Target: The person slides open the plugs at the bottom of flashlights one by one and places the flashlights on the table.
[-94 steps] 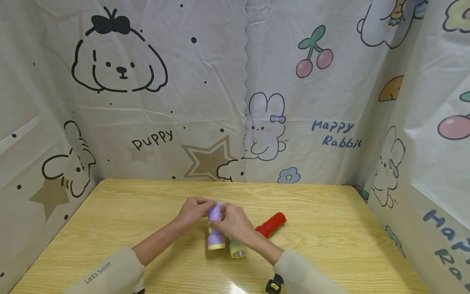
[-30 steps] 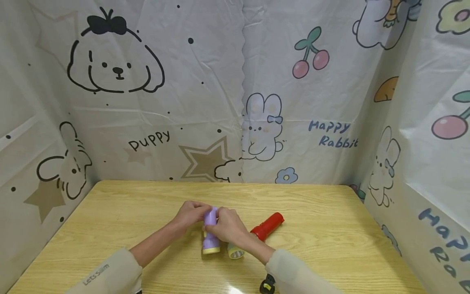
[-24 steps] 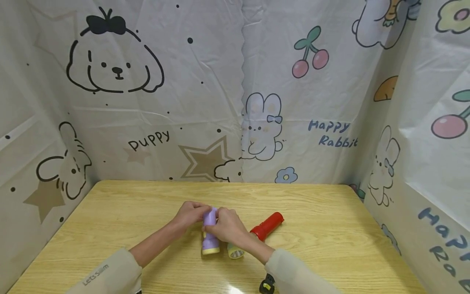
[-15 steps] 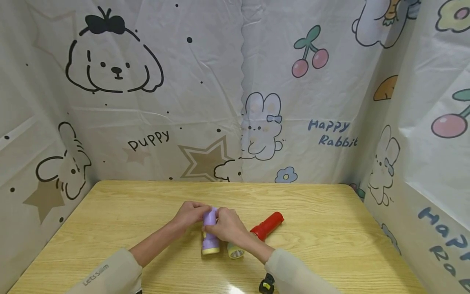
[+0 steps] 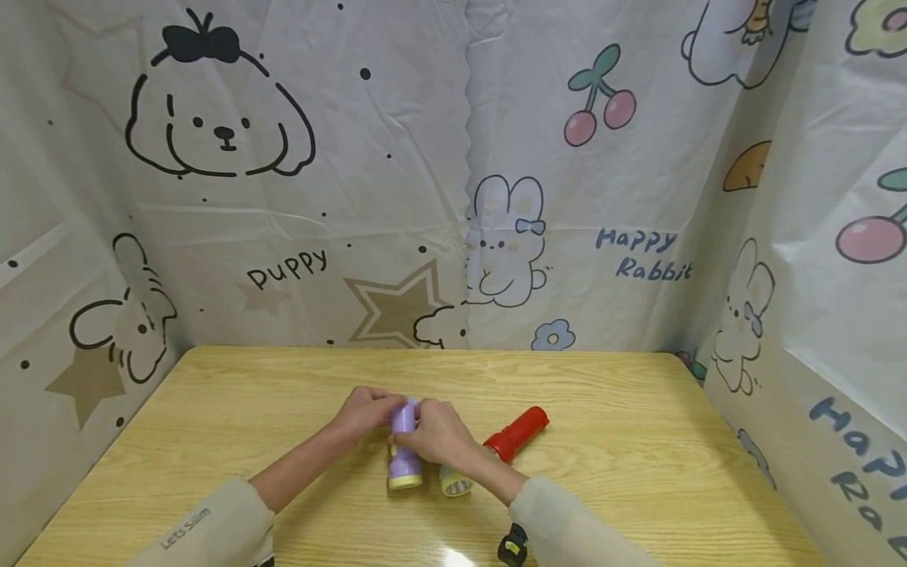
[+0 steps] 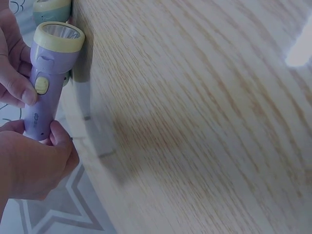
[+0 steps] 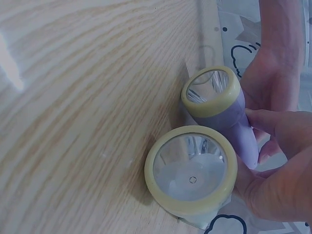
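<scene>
A purple flashlight [image 5: 404,465] with a yellow rim lies between both hands, its lens end toward me. At its tail, the left hand [image 5: 364,411] pinches the end between thumb and fingers, plainest in the left wrist view. The right hand [image 5: 442,433] grips the barrel from the other side, its thumb close to the yellow switch [image 6: 42,85]. Just right of it lies a green flashlight [image 5: 454,482] with a yellow rim, partly under the right hand and forearm. Its lens [image 7: 192,168] shows large in the right wrist view.
A red flashlight [image 5: 520,433] lies on the wooden table [image 5: 602,441] beyond the right forearm, its near end partly covered. A small black item with a yellow mark [image 5: 513,546] shows by the right sleeve. Printed cloth [image 5: 397,197] hangs behind the table and at both sides.
Since the oldest frame, the purple flashlight and both hands have shifted slightly left and nearer me, widening the gap to the green one. Over the last second they have hardly moved.
</scene>
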Motion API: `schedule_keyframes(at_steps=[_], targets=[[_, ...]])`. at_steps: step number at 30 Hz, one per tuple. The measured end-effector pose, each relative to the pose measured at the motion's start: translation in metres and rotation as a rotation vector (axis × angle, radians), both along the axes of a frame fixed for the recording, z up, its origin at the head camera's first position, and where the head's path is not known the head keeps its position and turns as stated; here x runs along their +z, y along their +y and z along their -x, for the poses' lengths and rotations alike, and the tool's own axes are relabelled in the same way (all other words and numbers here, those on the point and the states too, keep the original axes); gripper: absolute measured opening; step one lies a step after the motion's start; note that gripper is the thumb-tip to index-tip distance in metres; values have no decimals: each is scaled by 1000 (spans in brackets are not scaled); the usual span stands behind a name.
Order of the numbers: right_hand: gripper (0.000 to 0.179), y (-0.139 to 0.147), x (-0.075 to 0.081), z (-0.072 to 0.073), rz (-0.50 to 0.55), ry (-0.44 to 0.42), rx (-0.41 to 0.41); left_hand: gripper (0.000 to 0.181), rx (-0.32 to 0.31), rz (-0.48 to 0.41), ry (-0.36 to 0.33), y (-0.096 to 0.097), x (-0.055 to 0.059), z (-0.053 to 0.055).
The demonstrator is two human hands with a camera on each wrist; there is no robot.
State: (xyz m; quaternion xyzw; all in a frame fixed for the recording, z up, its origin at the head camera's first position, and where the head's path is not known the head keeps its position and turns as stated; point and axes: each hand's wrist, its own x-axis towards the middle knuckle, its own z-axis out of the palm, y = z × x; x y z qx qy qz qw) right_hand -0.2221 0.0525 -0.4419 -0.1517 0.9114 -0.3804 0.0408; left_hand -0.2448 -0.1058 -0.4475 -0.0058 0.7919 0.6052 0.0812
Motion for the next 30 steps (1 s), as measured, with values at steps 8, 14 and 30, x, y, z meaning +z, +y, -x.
schedule_keyframes(at_steps=[8, 14, 30], targets=[[28, -2, -2, 3, 25, -14, -8, 30, 10, 16, -22, -2, 0, 0], [29, -3, -3, 5, 6, -29, -9, 31, 22, 44, -30, -3, -1, 1], [30, -4, -2, 6, 1, -72, -24, 28, 79, 74, -25, -5, -5, 3]])
